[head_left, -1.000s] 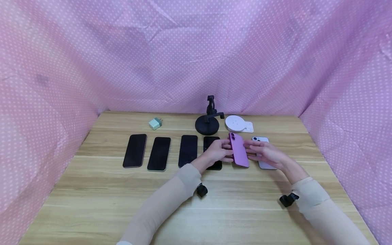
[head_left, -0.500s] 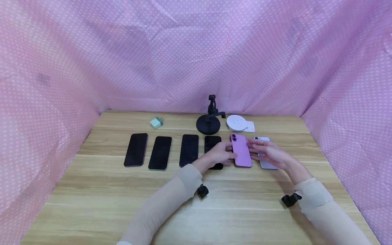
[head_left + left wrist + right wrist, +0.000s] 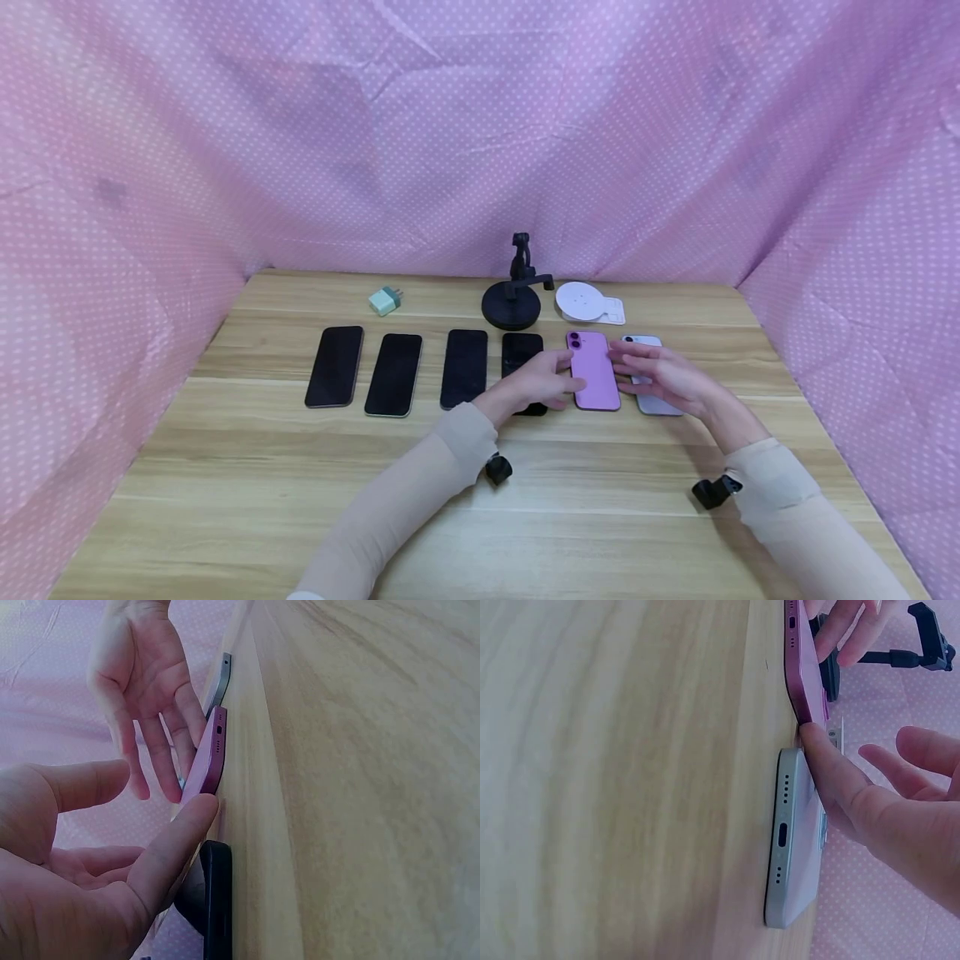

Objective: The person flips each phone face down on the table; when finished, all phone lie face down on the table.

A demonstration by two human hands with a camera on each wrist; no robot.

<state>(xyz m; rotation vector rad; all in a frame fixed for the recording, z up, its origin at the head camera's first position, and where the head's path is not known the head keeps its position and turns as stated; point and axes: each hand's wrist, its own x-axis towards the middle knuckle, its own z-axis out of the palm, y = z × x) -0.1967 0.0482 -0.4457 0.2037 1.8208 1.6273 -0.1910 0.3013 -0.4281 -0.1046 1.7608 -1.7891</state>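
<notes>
A pink phone [image 3: 597, 375] lies flat, camera side up, on the wooden table. My left hand [image 3: 536, 380] reaches in from its left side with loosely spread fingers, fingertips at the phone's left edge. On the opposite side my right hand [image 3: 670, 380] has its fingertips by the right edge, fingers extended; in the right wrist view one finger [image 3: 840, 769] lies at the pink phone's corner. Beneath the right hand is a pale phone [image 3: 656, 406], camera side up and partly covered. A black phone [image 3: 517, 350] is partly hidden under the left hand.
Three more dark phones, a left one [image 3: 334, 367], a middle one [image 3: 393, 375] and a right one [image 3: 464, 369], continue the row leftward. Behind stand a mint charger plug [image 3: 385, 301], a black stand [image 3: 511, 307] and a white disc [image 3: 579, 301] on a white card. Pink dotted cloth encloses the table.
The pink phone, tilted with its left edge raised between the hands a second ago, has come down flat on the table. Both hands stay at its sides, their fingers loosened.
</notes>
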